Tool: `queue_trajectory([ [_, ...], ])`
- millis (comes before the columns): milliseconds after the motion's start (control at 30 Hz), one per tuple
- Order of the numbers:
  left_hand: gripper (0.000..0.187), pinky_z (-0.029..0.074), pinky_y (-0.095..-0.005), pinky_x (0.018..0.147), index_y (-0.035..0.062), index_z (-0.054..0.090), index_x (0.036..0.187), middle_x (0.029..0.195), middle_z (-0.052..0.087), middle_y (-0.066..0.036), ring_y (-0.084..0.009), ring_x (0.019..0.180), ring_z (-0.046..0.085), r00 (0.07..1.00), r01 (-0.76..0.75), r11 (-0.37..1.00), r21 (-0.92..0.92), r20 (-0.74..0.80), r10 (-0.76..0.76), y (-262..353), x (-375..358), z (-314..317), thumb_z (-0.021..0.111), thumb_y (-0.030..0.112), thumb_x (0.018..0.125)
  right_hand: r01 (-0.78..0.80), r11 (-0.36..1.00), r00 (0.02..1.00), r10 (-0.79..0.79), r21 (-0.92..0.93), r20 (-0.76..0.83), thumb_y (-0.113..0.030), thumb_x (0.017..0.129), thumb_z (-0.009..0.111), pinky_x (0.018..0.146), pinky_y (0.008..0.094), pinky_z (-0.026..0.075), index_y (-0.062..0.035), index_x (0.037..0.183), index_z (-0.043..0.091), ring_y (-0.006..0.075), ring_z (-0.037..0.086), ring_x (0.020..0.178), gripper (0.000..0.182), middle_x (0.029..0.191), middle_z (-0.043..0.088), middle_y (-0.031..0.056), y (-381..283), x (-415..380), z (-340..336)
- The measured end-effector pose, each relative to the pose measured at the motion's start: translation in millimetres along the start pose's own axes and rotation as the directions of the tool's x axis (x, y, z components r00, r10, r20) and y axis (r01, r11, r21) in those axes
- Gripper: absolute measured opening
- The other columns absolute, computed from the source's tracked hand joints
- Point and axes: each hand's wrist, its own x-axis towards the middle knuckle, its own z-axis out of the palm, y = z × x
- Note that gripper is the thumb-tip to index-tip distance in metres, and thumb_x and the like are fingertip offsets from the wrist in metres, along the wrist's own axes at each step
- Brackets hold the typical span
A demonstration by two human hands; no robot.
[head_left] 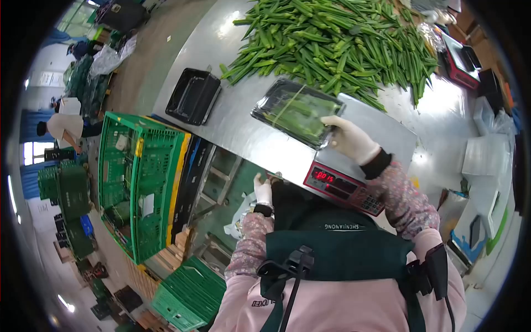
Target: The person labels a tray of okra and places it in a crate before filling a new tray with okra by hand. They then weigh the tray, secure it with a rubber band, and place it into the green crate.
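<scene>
My right hand (349,139), in a white glove, grips the right end of a black tray of okra (296,110) with a clear cover and a pale band around it. The packed tray is over the metal table, beside the red digital scale (345,187), whose display glows red. My left hand (263,191), also gloved, is near the table's front edge with its fingers bent; what it may hold is too small to make out. Behind the packed tray lies a large pile of loose okra (337,44).
Black trays (193,96) sit at the table's left. A green crate (145,182) stands left of the table, with folded green crates (188,293) below. Another red scale (462,61) is at the back right. A person (65,126) is at the far left.
</scene>
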Motion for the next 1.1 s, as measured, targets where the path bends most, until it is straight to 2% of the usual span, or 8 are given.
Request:
queue_trajectory([
  [100, 0.073, 0.035, -0.0335, 0.11, -0.0006, 0.037, 0.149, 0.148, 0.047, -0.014, -0.0247, 0.138, 0.04, 0.946, -0.104, 0.983, 0.15, 0.321, 0.051, 73, -43, 0, 0.052, -0.01, 0.078, -0.01, 0.999, 0.995, 0.014, 0.043, -0.099, -0.019, 0.093, 0.065, 0.057, 0.0225, 0.041, -0.0115, 0.098, 0.066, 0.007, 0.053, 0.066, 0.009, 0.082, 0.066, -0.0043, 31, 46, 29],
  [167, 0.068, 0.042, -0.0276, 0.1, -0.0006, 0.04, 0.147, 0.127, 0.061, -0.007, -0.0181, 0.117, 0.056, 0.87, -0.101, 0.985, 0.142, 0.493, 0.019, 62, -15, -17, 0.055, -0.008, 0.082, -0.054, 0.993, 0.995, 0.062, 0.106, -0.076, -0.02, 0.093, 0.065, 0.058, 0.0212, 0.041, -0.0119, 0.099, 0.065, 0.0065, 0.054, 0.069, 0.01, 0.085, 0.066, -0.0049, 48, 79, 27],
  [300, 0.033, 0.048, -0.0213, 0.081, 0.0006, 0.063, 0.122, 0.098, 0.066, 0.0, -0.0079, 0.088, 0.06, 0.93, -0.159, 0.898, 0.41, 0.368, -0.003, 45, 11, -40, 0.068, 0.007, 0.09, -0.076, 0.992, 0.959, 0.1, 0.097, -0.266, -0.024, 0.088, 0.073, 0.069, 0.0254, 0.048, -0.0124, 0.099, 0.064, 0.0119, 0.055, 0.073, 0.019, 0.09, 0.064, 0.0004, 82, 128, 21],
  [467, 0.013, 0.047, -0.0199, 0.068, 0.0018, 0.071, 0.093, 0.083, 0.066, 0.003, -0.0047, 0.074, 0.057, 0.911, -0.226, 0.886, 0.405, 0.41, 0.044, 29, 18, -48, 0.073, 0.014, 0.09, -0.357, 0.912, 0.802, 0.409, 0.2, -0.435, -0.027, 0.092, 0.066, 0.109, 0.0434, 0.042, 0.008, 0.133, 0.044, 0.0339, 0.055, 0.123, 0.058, 0.129, 0.056, 0.0221, 104, 131, 15],
  [667, 0.014, 0.045, -0.0239, 0.064, -0.0001, 0.069, 0.083, 0.072, 0.064, 0.0, -0.0053, 0.068, 0.055, 0.863, -0.502, 0.65, 0.57, 0.382, 0.331, 33, 3, -46, 0.074, 0.012, 0.087, -0.332, 0.943, 0.934, 0.327, -0.015, -0.144, -0.028, 0.101, 0.051, 0.105, 0.0376, 0.045, 0.0045, 0.137, 0.047, 0.0257, 0.055, 0.122, 0.049, 0.135, 0.056, 0.016, 91, 73, 19],
  [833, 0.012, 0.044, -0.0242, 0.069, 0.0007, 0.066, 0.084, 0.08, 0.059, 0.0, -0.008, 0.074, 0.053, 0.78, -0.623, 0.647, 0.44, 0.415, 0.469, 72, -43, -41, 0.069, 0.011, 0.09, -0.186, 0.981, 0.98, 0.182, -0.045, -0.076, -0.029, 0.104, 0.044, 0.097, 0.0308, 0.047, 0.0014, 0.136, 0.05, 0.0178, 0.058, 0.112, 0.045, 0.133, 0.059, 0.0111, 67, 19, 15],
  [900, 0.012, 0.047, -0.0266, 0.076, -0.0023, 0.066, 0.088, 0.086, 0.063, -0.004, -0.0111, 0.083, 0.058, 0.854, -0.519, 0.801, 0.298, 0.229, 0.468, 82, -51, -49, 0.07, 0.009, 0.089, -0.15, 0.988, 0.988, 0.149, -0.037, -0.032, -0.032, 0.103, 0.045, 0.106, 0.0343, 0.042, 0.0025, 0.138, 0.047, 0.0225, 0.052, 0.126, 0.05, 0.139, 0.054, 0.0146, 70, 7, -4],
  [1100, 0.01, 0.046, -0.0242, 0.079, 0.0016, 0.064, 0.099, 0.094, 0.063, -0.001, -0.0087, 0.086, 0.057, 0.89, -0.456, 0.883, -0.108, -0.07, 0.451, 105, -66, -44, 0.067, 0.01, 0.094, -0.16, 0.98, 0.984, 0.148, -0.117, -0.1, -0.027, 0.103, 0.045, 0.094, 0.0322, 0.048, 0.001, 0.134, 0.052, 0.019, 0.059, 0.107, 0.042, 0.124, 0.062, 0.0101, 76, -29, -7],
])
